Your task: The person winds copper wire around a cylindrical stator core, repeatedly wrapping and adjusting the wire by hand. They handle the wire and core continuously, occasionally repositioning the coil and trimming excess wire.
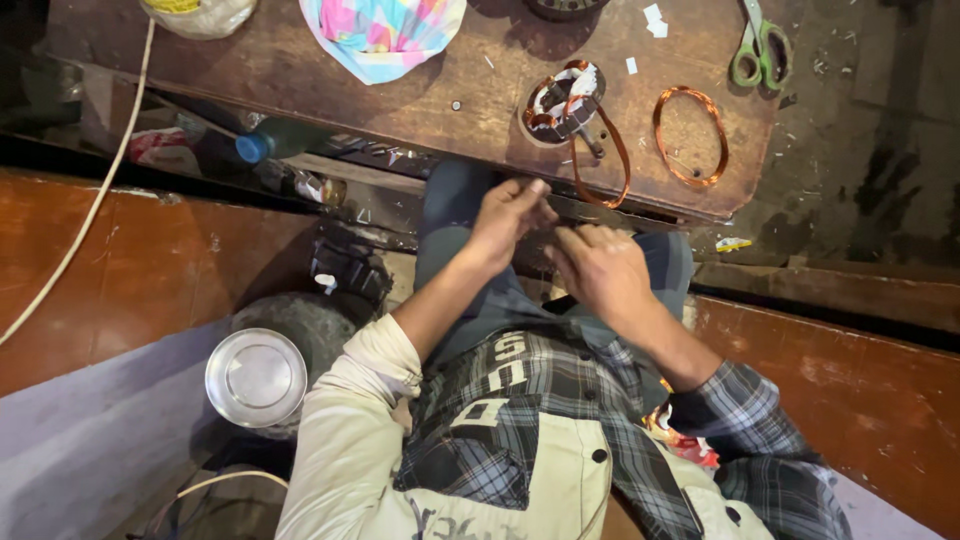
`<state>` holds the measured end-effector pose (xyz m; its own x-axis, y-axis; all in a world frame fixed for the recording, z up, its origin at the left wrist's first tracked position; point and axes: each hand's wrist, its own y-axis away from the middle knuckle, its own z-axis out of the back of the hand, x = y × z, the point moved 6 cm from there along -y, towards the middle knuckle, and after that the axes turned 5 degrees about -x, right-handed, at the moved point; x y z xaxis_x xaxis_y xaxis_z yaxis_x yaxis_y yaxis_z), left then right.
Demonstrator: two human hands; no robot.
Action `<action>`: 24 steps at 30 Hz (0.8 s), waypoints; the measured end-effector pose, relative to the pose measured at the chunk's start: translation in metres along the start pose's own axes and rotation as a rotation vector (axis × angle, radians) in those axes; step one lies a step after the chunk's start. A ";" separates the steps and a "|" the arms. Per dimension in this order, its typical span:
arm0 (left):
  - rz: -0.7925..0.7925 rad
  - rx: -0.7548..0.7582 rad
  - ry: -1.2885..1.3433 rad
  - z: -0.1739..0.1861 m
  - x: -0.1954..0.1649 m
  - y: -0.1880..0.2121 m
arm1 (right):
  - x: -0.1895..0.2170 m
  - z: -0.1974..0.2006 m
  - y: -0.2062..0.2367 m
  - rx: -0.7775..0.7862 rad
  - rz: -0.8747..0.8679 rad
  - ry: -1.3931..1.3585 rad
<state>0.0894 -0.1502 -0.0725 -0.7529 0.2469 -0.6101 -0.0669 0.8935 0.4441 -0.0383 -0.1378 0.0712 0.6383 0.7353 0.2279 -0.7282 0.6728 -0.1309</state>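
Upper centre: brown wooden table (420,85). On it, motor stator (562,102) with copper windings; loose copper wire coil (690,135) just to its right; green-handled scissors (760,50) at upper right; multicoloured cloth (385,30) at top. Frame centre, at the table's near edge: left hand (508,215) and right hand (600,268), close together, what the fingers pinch unclear. Lower left: round steel lid (256,377).

Thin, dark strip (585,212), flat and narrow, lying along the worn wooden board's (400,100) near edge, pinched between both hands' fingertips.
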 end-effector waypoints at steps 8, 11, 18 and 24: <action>-0.112 -0.044 0.439 0.011 -0.024 0.005 | -0.001 0.045 -0.005 -0.538 0.064 -0.248; -0.155 -0.021 0.188 -0.007 -0.016 0.029 | 0.004 0.034 -0.001 -0.457 0.067 -0.366; -0.242 0.021 0.195 -0.034 -0.001 0.032 | -0.033 -0.004 0.014 0.067 -0.642 -1.156; -0.172 0.090 0.359 -0.057 0.002 -0.005 | -0.117 0.043 -0.021 -0.114 -0.648 -0.977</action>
<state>0.0512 -0.1756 -0.0384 -0.9175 -0.0419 -0.3955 -0.1664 0.9437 0.2860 -0.1085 -0.2412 0.0884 0.3824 -0.0889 0.9197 -0.2794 0.9376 0.2069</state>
